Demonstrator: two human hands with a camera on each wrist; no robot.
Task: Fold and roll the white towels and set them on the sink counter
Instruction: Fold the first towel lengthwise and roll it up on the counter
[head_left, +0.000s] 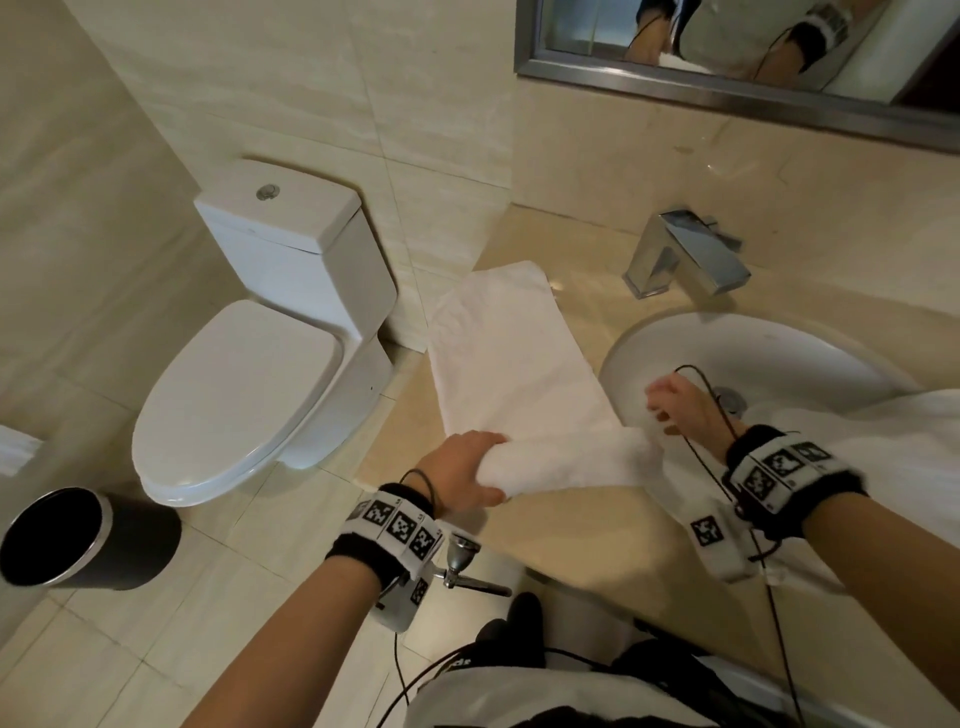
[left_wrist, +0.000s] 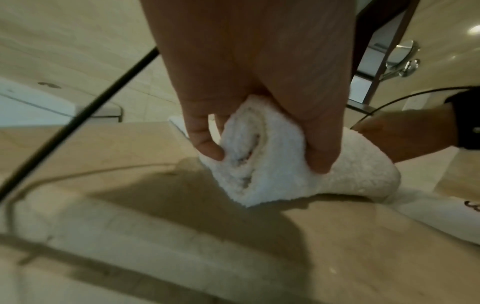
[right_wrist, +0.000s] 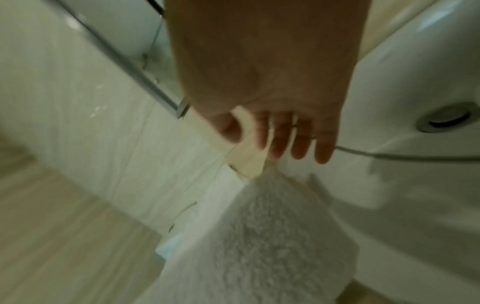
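1. The left hand (left_wrist: 249, 86) grips the rolled end of the white towel (head_left: 514, 374), thumb and fingers curled around the roll.
2. The right hand (right_wrist: 272, 115) hovers just above the towel's other end, fingers straight, holding nothing.
3. One towel lies flat on the sink counter (head_left: 587, 525), between the basin (head_left: 769, 353) and the toilet (head_left: 270, 332).
4. One faucet (head_left: 685, 254) stands behind; a second towel (head_left: 893, 431) lies at right.

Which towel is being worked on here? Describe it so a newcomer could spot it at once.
On the beige sink counter, between toilet and basin, lies a long white towel. Only its near end is rolled, gripped by the left hand.
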